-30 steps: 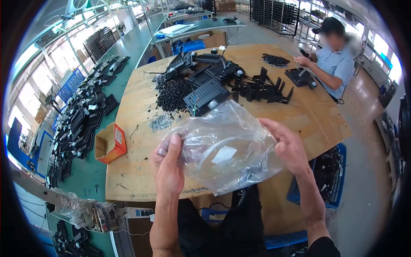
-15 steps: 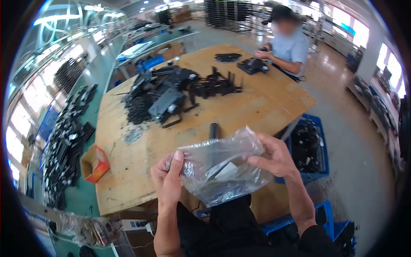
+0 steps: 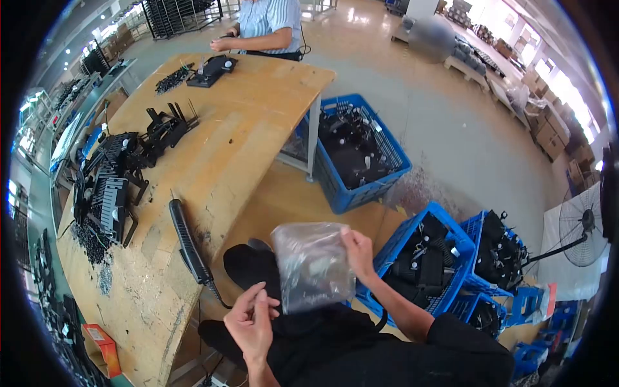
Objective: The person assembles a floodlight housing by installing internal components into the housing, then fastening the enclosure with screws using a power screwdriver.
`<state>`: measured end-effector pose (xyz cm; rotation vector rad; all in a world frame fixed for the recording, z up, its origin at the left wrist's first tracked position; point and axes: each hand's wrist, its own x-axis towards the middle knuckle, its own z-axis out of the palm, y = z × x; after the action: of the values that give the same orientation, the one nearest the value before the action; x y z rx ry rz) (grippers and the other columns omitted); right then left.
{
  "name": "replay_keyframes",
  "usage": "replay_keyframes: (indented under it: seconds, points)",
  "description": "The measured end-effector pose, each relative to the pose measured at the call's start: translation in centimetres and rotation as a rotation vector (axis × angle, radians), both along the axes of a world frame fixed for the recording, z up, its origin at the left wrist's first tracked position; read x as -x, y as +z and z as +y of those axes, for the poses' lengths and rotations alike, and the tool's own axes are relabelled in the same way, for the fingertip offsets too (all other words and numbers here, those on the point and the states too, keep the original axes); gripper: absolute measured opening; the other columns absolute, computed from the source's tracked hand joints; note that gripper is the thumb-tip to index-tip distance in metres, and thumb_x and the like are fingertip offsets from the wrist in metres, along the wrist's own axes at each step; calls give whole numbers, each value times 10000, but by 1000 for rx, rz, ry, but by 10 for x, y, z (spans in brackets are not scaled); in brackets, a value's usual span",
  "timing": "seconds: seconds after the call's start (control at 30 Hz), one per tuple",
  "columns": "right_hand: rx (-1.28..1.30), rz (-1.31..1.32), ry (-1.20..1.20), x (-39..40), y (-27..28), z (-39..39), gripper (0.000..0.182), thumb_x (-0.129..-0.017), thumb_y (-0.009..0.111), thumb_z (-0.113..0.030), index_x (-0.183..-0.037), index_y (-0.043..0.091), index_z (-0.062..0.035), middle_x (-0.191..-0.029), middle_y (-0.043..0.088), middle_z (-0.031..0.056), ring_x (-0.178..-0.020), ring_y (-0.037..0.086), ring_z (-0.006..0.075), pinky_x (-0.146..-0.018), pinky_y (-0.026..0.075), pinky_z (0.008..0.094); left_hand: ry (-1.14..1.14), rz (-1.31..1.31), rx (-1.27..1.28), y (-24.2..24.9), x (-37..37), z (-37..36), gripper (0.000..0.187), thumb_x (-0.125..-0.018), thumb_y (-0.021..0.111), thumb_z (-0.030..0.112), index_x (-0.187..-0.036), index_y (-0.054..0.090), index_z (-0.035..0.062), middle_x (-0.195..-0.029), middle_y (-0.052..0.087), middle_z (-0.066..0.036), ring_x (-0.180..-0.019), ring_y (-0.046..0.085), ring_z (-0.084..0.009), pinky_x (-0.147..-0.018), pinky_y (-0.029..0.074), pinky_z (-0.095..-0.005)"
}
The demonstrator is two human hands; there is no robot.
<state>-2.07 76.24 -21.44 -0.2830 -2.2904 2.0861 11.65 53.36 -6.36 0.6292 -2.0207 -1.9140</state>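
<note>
A clear plastic bag hangs over my lap, its upper right edge pinched in my right hand. Creases and glare blur whatever may be inside it. Just left of the bag is my left hand, apart from it, with fingers loosely bent and nothing visible in them. A black electric screwdriver with a cable lies along the near edge of the wooden table.
Black metal parts and small screws are heaped on the table. Blue crates of black parts stand on the floor to the right, near a fan. A co-worker is at the far table end. An orange carton sits lower left.
My view has turned right and down toward the crates. The bag, earlier stretched between both hands, now hangs from my right hand alone; my left hand has let go.
</note>
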Motion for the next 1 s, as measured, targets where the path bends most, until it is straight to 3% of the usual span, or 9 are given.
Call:
replay_keyframes:
  seconds: [0.1, 0.17, 0.33, 0.53, 0.7, 0.87, 0.9, 0.97, 1.0]
  points:
    - [-69, -112, -73, 4, -108, 54, 397, -1081, 616, -313, -830, 657, -7, -745, 554, -41, -705, 480, 82, -635, 391, 280, -59, -73, 117, -13, 1, 2, 244, -1022, 669, 35, -1241, 724, -57, -839, 777, -102, -664, 673, -97, -597, 517, -230]
    - [-3, -253, -119, -1, -170, 73, 312, -1068, 633, -301, -980, 725, -16, -810, 623, -25, -707, 521, 73, -615, 417, 283, -90, -120, 171, -21, -7, 2, 277, -998, 673, -2, -1263, 721, -67, -921, 798, -103, -746, 710, -110, -655, 554, -234]
    - [-9, -377, -117, 11, -221, 71, 283, -1053, 654, -298, -1039, 738, -28, -819, 658, 10, -679, 572, 114, -598, 452, 295, 30, -171, 109, -36, -39, 5, 284, -995, 673, -4, -1269, 716, -67, -959, 793, -112, -736, 705, -108, -657, 558, -237]
    - [91, -202, -163, 27, -185, 59, 310, -1052, 660, -332, -1000, 752, -40, -762, 656, 21, -604, 554, 91, -529, 429, 291, 119, -186, 53, -55, -64, 4, 280, -1052, 647, 65, -1284, 692, -84, -948, 777, -126, -725, 686, -101, -652, 559, -231]
    - [74, -472, 39, 26, -167, 58, 307, -1047, 666, -312, -1099, 723, -15, -748, 666, 54, -512, 605, 137, -426, 372, 280, 93, -152, 190, -43, -56, 6, 278, -1065, 631, 66, -1300, 700, -67, -958, 774, -122, -751, 678, -96, -677, 567, -237]
    - [108, -233, 86, 23, -169, 33, 258, -1058, 646, -252, -1011, 747, -20, -783, 679, 41, -586, 617, 121, -488, 434, 290, 87, -65, 232, -29, -61, 3, 308, -1084, 618, 131, -1326, 685, -46, -981, 774, -101, -751, 679, -96, -680, 559, -240]
    - [169, -145, 87, 13, -131, 25, 253, -1056, 638, -232, -956, 758, -33, -791, 679, 32, -642, 620, 122, -557, 481, 327, 129, -81, 263, -30, -66, 1, 319, -1089, 611, 143, -1342, 676, -41, -993, 771, -100, -748, 672, -95, -675, 551, -236]
    - [-181, 180, 20, 20, -169, 34, 261, -1053, 646, -240, -925, 745, -35, -719, 656, 21, -648, 600, 125, -600, 503, 354, 122, -61, 273, -46, -64, 2, 336, -1100, 595, 157, -1371, 660, -30, -1008, 763, -91, -738, 651, -90, -658, 529, -228]
    - [-89, -125, 36, 20, -135, 37, 292, -1056, 652, -273, -934, 739, -21, -724, 669, 31, -613, 625, 132, -571, 509, 354, 125, -40, 291, -54, -64, 0, 341, -1105, 586, 160, -1384, 653, -24, -1011, 759, -85, -730, 638, -85, -647, 516, -225]
